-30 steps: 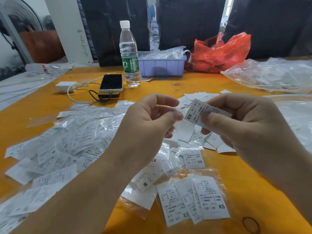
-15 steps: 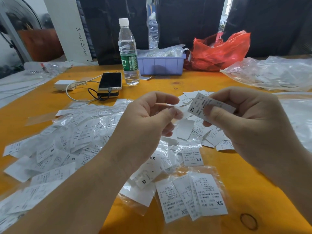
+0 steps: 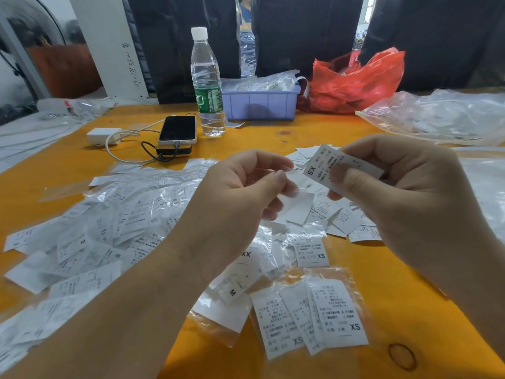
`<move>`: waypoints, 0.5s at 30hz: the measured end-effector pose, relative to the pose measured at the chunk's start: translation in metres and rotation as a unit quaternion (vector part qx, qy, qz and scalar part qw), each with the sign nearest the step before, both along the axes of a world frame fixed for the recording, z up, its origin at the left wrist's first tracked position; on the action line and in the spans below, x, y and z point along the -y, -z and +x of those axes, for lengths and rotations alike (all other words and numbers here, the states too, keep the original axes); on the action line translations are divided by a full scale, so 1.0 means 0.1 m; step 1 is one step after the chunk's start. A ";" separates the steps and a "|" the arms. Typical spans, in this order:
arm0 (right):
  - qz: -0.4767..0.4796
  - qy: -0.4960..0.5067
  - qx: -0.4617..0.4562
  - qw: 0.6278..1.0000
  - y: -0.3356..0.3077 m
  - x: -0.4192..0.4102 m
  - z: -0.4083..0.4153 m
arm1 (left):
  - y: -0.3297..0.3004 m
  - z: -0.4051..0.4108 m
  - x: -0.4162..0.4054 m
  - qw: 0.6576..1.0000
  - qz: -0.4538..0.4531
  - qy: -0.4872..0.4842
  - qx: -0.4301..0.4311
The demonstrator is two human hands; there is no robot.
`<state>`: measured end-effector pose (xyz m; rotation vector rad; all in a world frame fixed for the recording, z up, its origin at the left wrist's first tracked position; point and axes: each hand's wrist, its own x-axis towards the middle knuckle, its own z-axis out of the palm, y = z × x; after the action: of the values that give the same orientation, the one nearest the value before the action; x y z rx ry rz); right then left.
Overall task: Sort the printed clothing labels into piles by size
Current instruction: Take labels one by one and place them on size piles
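We are reading "XS", seen upside down, on the label [image 3: 332,169] that the right hand [image 3: 404,192] is pinching. We are making out "XS" on the front label [image 3: 340,313] of the near pile, on its neighbour [image 3: 276,324], and on a lone label [image 3: 311,253] beyond. An "M" is showing on a label [image 3: 237,285] under the left wrist and on another [image 3: 72,243] at the left. Handwritten digits are running up the white panel [image 3: 120,47], not surely legible
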<state>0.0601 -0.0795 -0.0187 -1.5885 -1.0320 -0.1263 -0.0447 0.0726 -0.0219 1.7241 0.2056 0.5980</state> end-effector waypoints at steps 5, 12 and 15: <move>0.022 -0.050 -0.009 0.998 -0.03 0.02 -0.03 | 0.00 0.00 0.00 1.000 0.000 -0.007 -0.005; -0.036 0.009 0.042 0.998 0.00 0.01 -0.03 | 0.00 0.00 0.01 1.000 0.006 -0.008 -0.004; -0.037 0.024 0.044 0.998 -0.01 0.00 -0.03 | 0.01 0.01 0.01 1.000 0.005 -0.011 -0.005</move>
<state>0.0570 -0.0799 -0.0178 -1.6883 -1.0780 -0.1932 -0.0440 0.0720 -0.0225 1.7368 0.2281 0.6075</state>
